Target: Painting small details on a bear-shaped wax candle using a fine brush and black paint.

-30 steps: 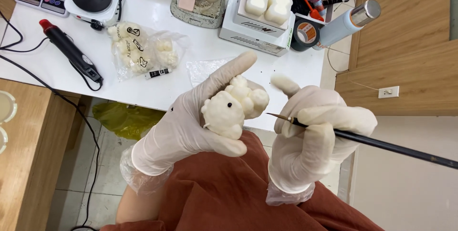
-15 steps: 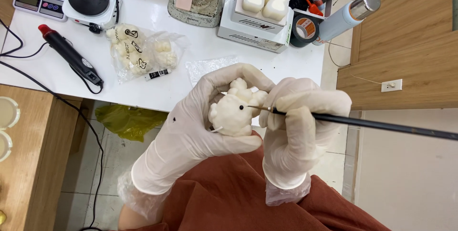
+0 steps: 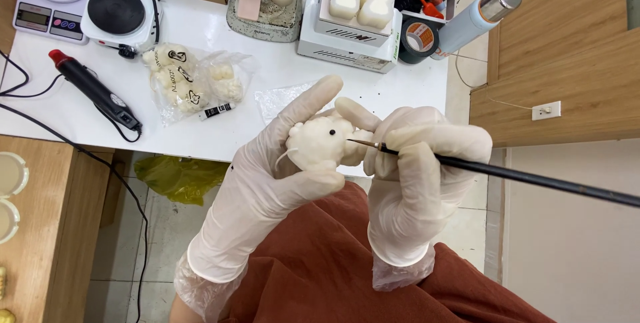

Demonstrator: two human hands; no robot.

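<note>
Right hand, gloved — fingers pinched shut round a thin black brush, gripped close to the tip. The pointed tip sits just right of the small black dot on the white figurine, very near its surface; contact cannot be told from this view.

Left hand, gloved — fingers curled closed round the figurine from below and from 9 o'clock, thumb across its lower front, index finger extended toward 1 o'clock over the top. Figurine is small, lumpy, cream-white, held in the air above the lap, between the two hands; it lies at 9 o'clock from the brush tip.

Brush long axis: from the tip near picture centre out toward 4 o'clock, handle reaching the right frame edge. Both hands touch or nearly touch at the figurine; the left carries it, the right only brings the brush.

Room: open air on the handle side, over pale floor. A rust-brown garment lies directly below the hands.

At 12 o'clock, the near edge of the white worktop passes just behind the fingers. On it: clear bag of similar white pieces at 10 o'clock, a red-tipped black heat tool farther left, a round black hotplate, a white box with two white moulded blocks at 12 o'clock — all well apart from the hands
</note>
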